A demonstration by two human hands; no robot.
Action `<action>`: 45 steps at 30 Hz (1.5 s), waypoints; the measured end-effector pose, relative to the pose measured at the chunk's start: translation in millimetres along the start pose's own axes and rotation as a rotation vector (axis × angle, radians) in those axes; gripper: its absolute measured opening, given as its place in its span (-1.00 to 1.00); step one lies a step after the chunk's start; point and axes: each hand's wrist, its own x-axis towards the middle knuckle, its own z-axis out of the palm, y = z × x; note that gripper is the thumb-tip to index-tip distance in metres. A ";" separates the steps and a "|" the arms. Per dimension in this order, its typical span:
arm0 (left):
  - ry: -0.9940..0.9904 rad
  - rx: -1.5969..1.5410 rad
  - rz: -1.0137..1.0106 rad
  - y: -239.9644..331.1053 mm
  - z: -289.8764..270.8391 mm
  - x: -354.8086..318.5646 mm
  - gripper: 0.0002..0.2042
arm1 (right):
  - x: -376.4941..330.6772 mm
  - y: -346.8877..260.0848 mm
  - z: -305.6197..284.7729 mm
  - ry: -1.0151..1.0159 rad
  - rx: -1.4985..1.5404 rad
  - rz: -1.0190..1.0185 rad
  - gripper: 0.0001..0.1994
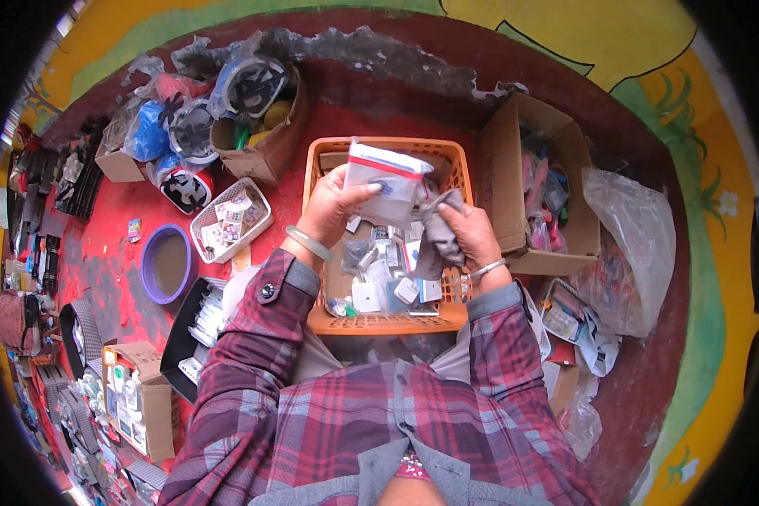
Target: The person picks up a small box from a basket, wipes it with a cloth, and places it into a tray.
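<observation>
My left hand (339,205) grips a flat white packet (385,187) with a red band, wrapped in clear plastic; the thumb lies on its front. Bunched in my right hand (472,236) is a grey cloth (440,239), its upper edge close against the packet's right side. Whether the cloth touches the packet I cannot tell. Both hands are above an orange plastic basket (388,325), which holds several small white boxes and bagged items (367,295). The packet and hands hide part of the basket's contents.
Left of the basket stand a small white basket (196,226), a purple basin (146,263) and a black tray (170,354). A cardboard box (271,152) with bagged helmets is behind them. To the right are an open cardboard box (499,181) and a clear plastic bag (641,253).
</observation>
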 end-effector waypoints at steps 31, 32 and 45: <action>-0.055 -0.056 -0.121 -52.0 23.1 1.5 -0.60 | -6.2 5.7 32.7 0.079 0.083 -0.365 -0.40; -0.030 -0.036 -0.128 -53.5 26.3 0.2 -0.64 | -5.4 1.6 30.1 0.035 0.199 -0.338 -0.41; 0.299 0.002 -0.052 -71.4 5.4 4.8 -0.70 | -12.3 29.7 72.9 0.247 -1.181 -0.764 -0.38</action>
